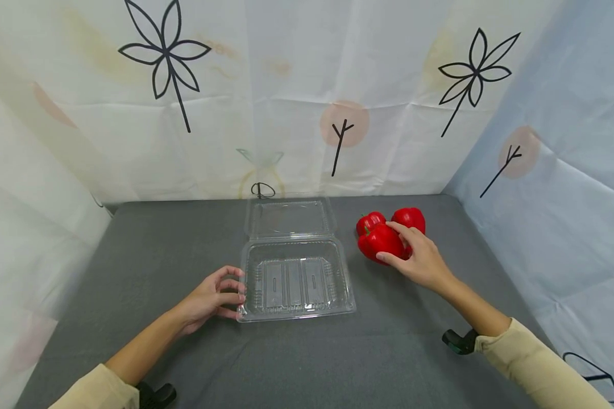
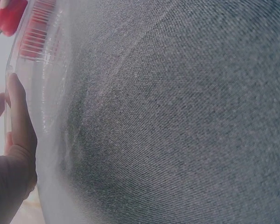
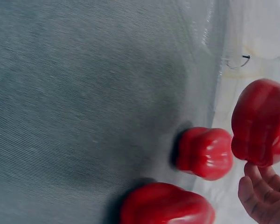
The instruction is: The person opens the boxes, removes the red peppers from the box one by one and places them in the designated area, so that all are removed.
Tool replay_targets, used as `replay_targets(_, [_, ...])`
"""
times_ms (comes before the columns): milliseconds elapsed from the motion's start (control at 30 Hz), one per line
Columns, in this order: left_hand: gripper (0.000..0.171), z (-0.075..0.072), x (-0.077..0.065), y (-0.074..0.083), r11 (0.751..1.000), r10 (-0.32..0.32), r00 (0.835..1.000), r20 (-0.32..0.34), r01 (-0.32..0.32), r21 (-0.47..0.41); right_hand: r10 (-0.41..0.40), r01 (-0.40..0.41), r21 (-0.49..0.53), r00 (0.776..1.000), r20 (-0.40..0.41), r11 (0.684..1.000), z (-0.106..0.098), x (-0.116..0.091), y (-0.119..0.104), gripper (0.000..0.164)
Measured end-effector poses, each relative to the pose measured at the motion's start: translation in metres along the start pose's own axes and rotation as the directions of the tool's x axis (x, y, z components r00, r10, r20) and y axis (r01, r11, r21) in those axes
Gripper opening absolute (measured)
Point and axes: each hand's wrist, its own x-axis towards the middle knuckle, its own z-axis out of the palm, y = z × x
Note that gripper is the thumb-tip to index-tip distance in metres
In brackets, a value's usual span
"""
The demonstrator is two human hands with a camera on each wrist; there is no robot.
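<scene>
A clear plastic clamshell container (image 1: 307, 316) lies on the grey cloth, its lid (image 1: 290, 220) folded back toward the wall. My left hand (image 1: 207, 298) holds its left rim; in the left wrist view, thumb and fingers lie on either side of the clear edge (image 2: 39, 84). To the right of the container, my right hand (image 1: 422, 258) grips a red bell pepper (image 1: 381, 243) between thumb and fingers. The right wrist view shows this pepper (image 3: 259, 121) raised above the cloth. Two more red bell peppers (image 1: 372, 220) (image 3: 165, 205) rest on the cloth behind it.
Grey cloth (image 1: 148, 250) covers the table. A white printed curtain (image 1: 286, 113) rises along its back edge, with more hanging fabric at the left and right sides (image 1: 558, 238). Dark straps with cameras (image 1: 460, 342) sit at both wrists.
</scene>
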Motion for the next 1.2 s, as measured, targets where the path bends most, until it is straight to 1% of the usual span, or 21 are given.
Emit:
replay_targets(200, [0.052, 0.000, -0.001, 0.001, 1.000, 0.002, 1.000, 0.002, -0.002, 0.003, 0.028, -0.030, -0.053, 0.999, -0.040, 0.998, 0.011, -0.010, 0.006, 0.068])
replay_targets(500, [0.052, 0.000, -0.001, 0.001, 1.000, -0.004, 1.000, -0.003, 0.004, -0.001, 0.099, -0.101, -0.071, 0.995, -0.023, 0.992, 0.024, -0.019, 0.011, 0.070])
replay_targets(733, [0.050, -0.001, 0.000, 0.000, 1.000, -0.003, 1.000, -0.003, 0.004, 0.006, 0.100, -0.101, -0.094, 0.995, -0.016, 0.990, 0.034, -0.023, 0.014, 0.070])
replay_targets(933, [0.049, -0.001, -0.001, 0.001, 1.000, -0.006, 1.000, 0.004, 0.006, 0.001, 0.121, -0.121, -0.110, 0.993, -0.006, 0.987, 0.043, -0.027, 0.017, 0.072])
replay_targets(1067, [0.050, 0.000, -0.003, 0.001, 1.000, -0.005, 1.000, 0.005, 0.005, 0.000, 0.124, -0.126, -0.098, 0.992, -0.022, 0.987, 0.046, -0.027, 0.019, 0.070])
replay_targets(1200, [0.050, 0.000, -0.004, 0.001, 1.000, 0.002, 1.000, 0.006, -0.002, -0.003, 0.144, -0.144, -0.102, 0.990, -0.010, 0.984, 0.046, -0.027, 0.021, 0.071])
